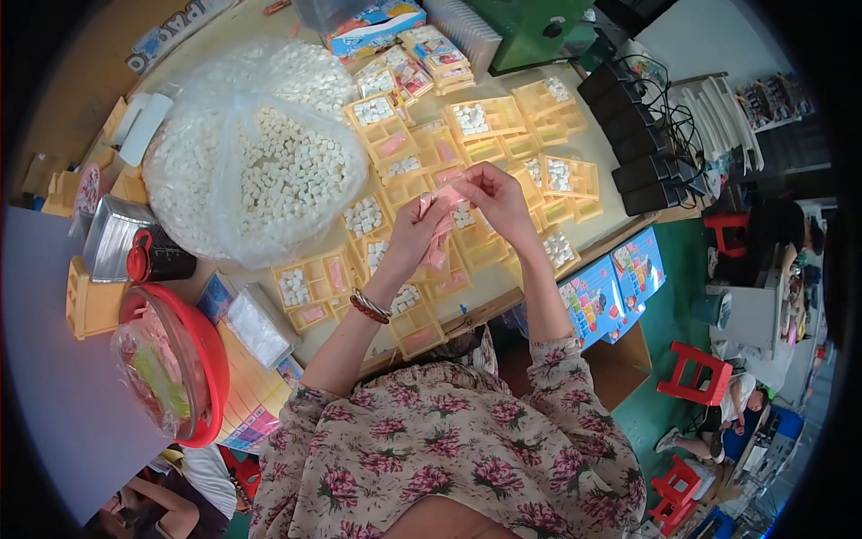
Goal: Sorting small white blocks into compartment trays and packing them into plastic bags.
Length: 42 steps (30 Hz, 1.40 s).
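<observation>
My left hand [417, 232] is closed round a bunch of thin, limp pink pieces [438, 250], whose material I cannot make out. The fingertips of my right hand [499, 199] pinch at the upper end of the pink, close to the left fingers. Beneath both hands lie several yellow compartment trays [485, 251]. Small white cubes [363, 216] fill some compartments, and flat pink pieces [338, 273] lie in others. Yellow-green pieces show in trays towards the right.
A large clear bag of white cubes [296, 171] takes up the table's left. Beside it stand a dark mug [171, 259] and a red basin [215, 377] with bagged pink and green pieces. Black boxes with cables [642, 135] line the right edge. Blue printed boxes [593, 301] sit below it.
</observation>
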{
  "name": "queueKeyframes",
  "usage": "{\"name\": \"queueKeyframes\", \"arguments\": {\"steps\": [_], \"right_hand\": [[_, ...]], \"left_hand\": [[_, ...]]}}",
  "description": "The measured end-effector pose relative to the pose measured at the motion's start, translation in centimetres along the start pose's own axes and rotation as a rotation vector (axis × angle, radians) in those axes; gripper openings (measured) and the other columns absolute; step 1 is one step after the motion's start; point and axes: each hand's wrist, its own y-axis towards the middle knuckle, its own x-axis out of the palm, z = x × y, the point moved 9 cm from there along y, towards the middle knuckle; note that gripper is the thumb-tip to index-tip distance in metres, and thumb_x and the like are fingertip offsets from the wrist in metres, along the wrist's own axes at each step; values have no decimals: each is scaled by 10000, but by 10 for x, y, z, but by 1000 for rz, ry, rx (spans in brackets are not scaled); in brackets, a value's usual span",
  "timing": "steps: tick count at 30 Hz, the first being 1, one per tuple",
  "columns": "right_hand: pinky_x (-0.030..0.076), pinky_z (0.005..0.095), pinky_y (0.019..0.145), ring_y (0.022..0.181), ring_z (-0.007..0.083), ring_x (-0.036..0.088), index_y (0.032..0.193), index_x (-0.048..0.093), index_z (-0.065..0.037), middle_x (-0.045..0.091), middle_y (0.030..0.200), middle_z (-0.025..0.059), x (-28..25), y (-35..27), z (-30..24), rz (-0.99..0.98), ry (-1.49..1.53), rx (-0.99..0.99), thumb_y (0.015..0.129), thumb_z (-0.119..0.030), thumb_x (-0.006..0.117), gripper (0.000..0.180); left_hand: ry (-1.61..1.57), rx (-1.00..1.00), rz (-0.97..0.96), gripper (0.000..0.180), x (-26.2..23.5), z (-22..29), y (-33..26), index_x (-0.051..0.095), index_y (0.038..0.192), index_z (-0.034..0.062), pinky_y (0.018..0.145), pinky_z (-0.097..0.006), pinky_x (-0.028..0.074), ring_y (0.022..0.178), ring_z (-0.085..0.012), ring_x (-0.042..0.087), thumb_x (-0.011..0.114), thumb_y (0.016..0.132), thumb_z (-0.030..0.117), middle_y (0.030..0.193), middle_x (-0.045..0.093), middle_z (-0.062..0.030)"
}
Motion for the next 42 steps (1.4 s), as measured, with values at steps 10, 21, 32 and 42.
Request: {"name": "queueKeyframes", "arguments": {"steps": [10, 21, 32, 42], "right_hand": [[446, 276, 528, 573, 134, 593, 861, 644, -11, 620, 650, 107, -93, 44, 25, 417, -484, 43, 835, -148, 604, 145], [436, 231, 557, 612, 78, 528, 944, 599, -21, 572, 701, 13, -4, 13, 13, -288, -44, 111, 877, -140, 574, 139], [479, 357, 655, 771, 287, 627, 919, 638, -47, 656, 848, 149, -126, 119, -9, 255, -776, -397, 812, -21, 477, 195], [467, 308, 649, 707, 180, 587, 1041, 621, -55, 635, 815, 91, -76, 90, -17, 25, -574, -219, 844, -210, 611, 250]], "left_hand": [[-13, -2, 6, 206, 3, -9, 1, 556, 822, 33, 436, -199, 379, 491, -47, 447, 513, 934, 201, 634, 506, 21], [-10, -17, 22, 233, 5, -7, 11, 576, 945, 17, 460, -194, 369, 498, -49, 416, 477, 952, 228, 597, 441, 42], [-174, -45, -16, 228, 7, -1, 5, 532, 983, 4, 461, -221, 405, 503, -83, 467, 471, 951, 221, 631, 478, 3], [-59, -105, -59, 255, 20, 4, -4, 508, 1065, 19, 462, -205, 385, 516, -74, 430, 452, 961, 245, 628, 440, 25]]}}
